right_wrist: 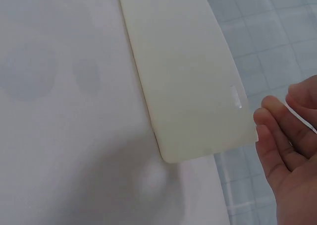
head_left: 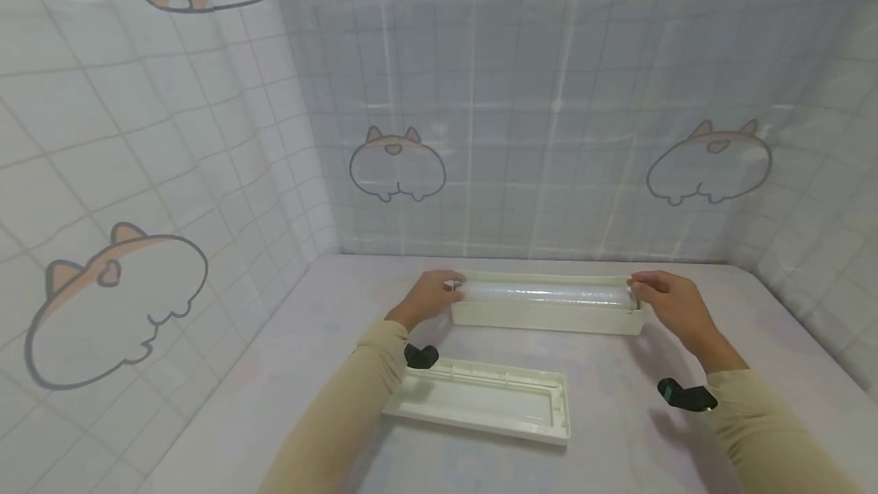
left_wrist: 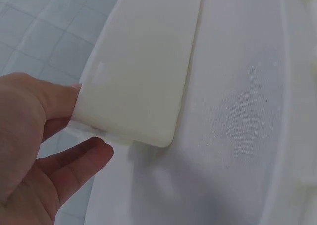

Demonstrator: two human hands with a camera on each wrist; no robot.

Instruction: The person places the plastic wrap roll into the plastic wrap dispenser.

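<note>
A long cream cling film box (head_left: 549, 317) stands on the table with its top off, and a roll of clear cling film (head_left: 542, 293) lies inside it. My left hand (head_left: 428, 297) grips the left end of the box, thumb and fingers parted around its corner in the left wrist view. At the opposite end, my right hand (head_left: 672, 307) holds the corner, its fingers bent against the end wall in the right wrist view. The smooth front wall (right_wrist: 185, 81) hides the roll in both wrist views. Nearer to me, a cream lid (head_left: 480, 402) lies with its hollow side up.
The white table (head_left: 617, 433) carries the box and lid. A patterned, grid-lined curtain (head_left: 494, 97) rises behind the table and along both sides. My left forearm (head_left: 343, 410) passes over the lid's left end. Black wrist mounts (head_left: 686, 395) stick out from both cuffs.
</note>
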